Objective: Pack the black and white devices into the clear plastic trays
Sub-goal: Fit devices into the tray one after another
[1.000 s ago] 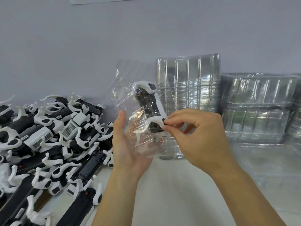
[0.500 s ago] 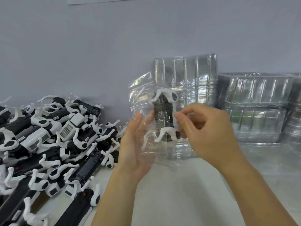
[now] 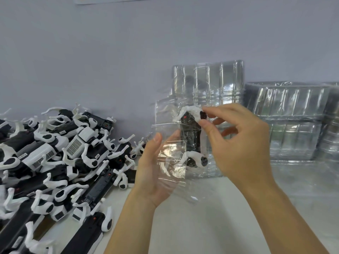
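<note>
A black and white device (image 3: 190, 138) stands upright inside a clear plastic tray (image 3: 168, 129) that I hold up in front of me. My left hand (image 3: 154, 169) cups the tray from behind and below. My right hand (image 3: 236, 142) pinches the device's upper white arm between thumb and forefinger through the plastic. The device's lower white arm shows near the tray's middle.
A big pile of black and white devices (image 3: 60, 162) covers the table's left side. Stacks of clear trays (image 3: 209, 92) lean against the wall behind my hands, with more stacks (image 3: 293, 121) at the right. White tabletop (image 3: 183, 226) lies below my forearms.
The tray and device shifted right and turned upright. My right hand moved from the device's lower white arm up to its upper arm. The camera view shifted slightly.
</note>
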The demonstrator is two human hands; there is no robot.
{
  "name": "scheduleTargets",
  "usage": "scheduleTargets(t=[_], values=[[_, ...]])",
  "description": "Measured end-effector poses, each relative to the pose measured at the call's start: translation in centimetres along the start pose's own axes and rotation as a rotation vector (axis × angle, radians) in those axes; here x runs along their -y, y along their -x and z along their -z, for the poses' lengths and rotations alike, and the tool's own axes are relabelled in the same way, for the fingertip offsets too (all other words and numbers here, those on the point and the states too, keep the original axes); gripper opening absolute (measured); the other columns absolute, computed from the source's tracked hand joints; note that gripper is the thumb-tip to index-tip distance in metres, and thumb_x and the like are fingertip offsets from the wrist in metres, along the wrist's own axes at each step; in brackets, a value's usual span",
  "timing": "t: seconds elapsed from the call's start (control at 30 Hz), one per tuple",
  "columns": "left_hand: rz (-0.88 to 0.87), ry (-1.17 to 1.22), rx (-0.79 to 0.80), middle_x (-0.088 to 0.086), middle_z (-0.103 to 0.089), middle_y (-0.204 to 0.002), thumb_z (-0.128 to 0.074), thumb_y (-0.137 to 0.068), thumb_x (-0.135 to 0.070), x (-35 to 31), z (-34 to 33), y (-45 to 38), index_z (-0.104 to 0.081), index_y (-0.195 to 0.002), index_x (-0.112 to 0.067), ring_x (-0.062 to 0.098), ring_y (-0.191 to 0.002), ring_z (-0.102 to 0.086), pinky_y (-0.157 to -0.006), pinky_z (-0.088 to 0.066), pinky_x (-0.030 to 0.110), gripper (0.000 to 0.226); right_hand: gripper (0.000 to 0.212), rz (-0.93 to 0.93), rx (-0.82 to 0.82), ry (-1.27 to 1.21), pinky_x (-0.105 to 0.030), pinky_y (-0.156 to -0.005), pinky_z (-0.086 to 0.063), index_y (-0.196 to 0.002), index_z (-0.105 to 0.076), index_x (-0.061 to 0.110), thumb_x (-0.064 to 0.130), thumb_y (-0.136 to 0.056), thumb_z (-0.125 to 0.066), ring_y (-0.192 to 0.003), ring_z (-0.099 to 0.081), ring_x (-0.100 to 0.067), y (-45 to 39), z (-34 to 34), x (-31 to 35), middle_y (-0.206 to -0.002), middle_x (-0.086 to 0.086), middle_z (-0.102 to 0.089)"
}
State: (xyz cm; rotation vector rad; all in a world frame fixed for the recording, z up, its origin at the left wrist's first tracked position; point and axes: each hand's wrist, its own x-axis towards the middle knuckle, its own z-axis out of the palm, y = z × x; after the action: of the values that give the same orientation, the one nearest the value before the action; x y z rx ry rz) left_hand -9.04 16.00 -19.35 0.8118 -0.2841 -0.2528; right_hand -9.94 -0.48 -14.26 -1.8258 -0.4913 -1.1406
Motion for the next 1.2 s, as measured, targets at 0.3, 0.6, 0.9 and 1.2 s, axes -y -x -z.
scheduleTargets(t=[0.3,0.6,0.9,1.2], values=[[0.011,-0.042,-0.035,0.015,-0.072,-0.118,-0.088,-0.058,-0.055,-0.01,-0.19,-0.19,-0.072,-0.121,-0.019,0.034,-0.099,-0.072,-0.073,-0.059,0.044,0.075,0.024,-0.021,0.017,0.018,-0.012,-0.068,-0.050,-0.107,-0.076,0.022,0.017,-0.084,-0.080,-0.082,-0.064,-0.003,-0.08,0.11,-0.23,-0.095,0.017,-0.067],[0.013,-0.091,-0.052,0.015,-0.066,-0.129,-0.086,-0.059,-0.059,-0.09,-0.25,-0.27,-0.067,-0.128,-0.019,0.036,-0.110,-0.068,-0.080,-0.057,0.047,0.082,0.024,-0.002,0.010,0.097,-0.015,-0.070,-0.052,-0.108,-0.076,0.021,0.019,-0.084,-0.080,-0.079,-0.063,-0.001,-0.05,0.08,-0.06,-0.093,0.015,-0.066],[0.007,-0.082,-0.029,0.015,-0.066,-0.129,-0.085,-0.062,-0.058,-0.01,-0.09,-0.32,-0.067,-0.128,-0.019,0.036,-0.110,-0.068,-0.084,-0.056,0.050,0.079,0.022,0.005,0.000,0.127,-0.020,-0.072,-0.055,-0.109,-0.075,0.019,0.020,-0.087,-0.076,-0.083,-0.063,-0.003,0.02,-0.12,0.19,-0.095,0.012,-0.065],[-0.034,-0.027,-0.020,0.013,-0.068,-0.127,-0.080,-0.068,-0.057,0.13,-0.06,-0.44,-0.069,-0.126,-0.019,0.034,-0.106,-0.070,-0.078,-0.059,0.047,0.070,0.033,-0.138,0.129,-0.062,-0.006,-0.067,-0.048,-0.122,-0.069,0.027,0.019,-0.091,-0.071,-0.089,-0.063,0.001,-0.05,0.15,-0.11,-0.102,0.016,-0.065]])
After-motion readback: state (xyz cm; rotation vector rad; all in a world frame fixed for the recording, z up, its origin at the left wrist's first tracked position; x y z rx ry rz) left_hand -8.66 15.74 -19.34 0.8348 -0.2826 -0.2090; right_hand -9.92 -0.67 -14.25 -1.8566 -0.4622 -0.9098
